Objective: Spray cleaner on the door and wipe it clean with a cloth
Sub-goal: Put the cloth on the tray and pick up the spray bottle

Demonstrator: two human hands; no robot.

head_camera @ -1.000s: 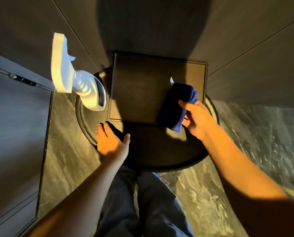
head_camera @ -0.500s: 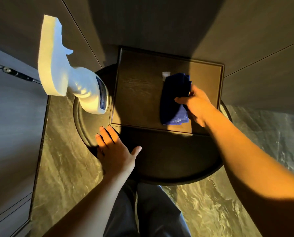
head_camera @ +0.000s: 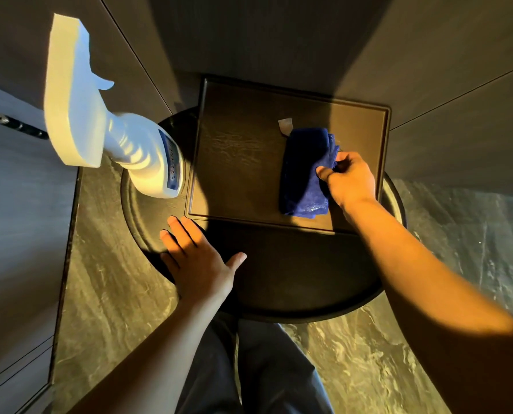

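A folded blue cloth with a small white tag lies on the right part of a dark rectangular tray. My right hand rests on the cloth's right edge, fingers curled around it. A white spray bottle stands at the left edge of the round dark table. My left hand hovers flat over the table's near left rim, fingers spread, holding nothing. The grey door with its dark latch fills the left side.
Dark panelled walls close in behind and to the right of the table. The marbled stone floor shows on both sides. My legs in dark trousers stand right against the table's near edge.
My right hand carried the blue cloth from above the tray's near edge onto the tray and laid it flat. My left hand slid slightly back along the rim and opened wider.
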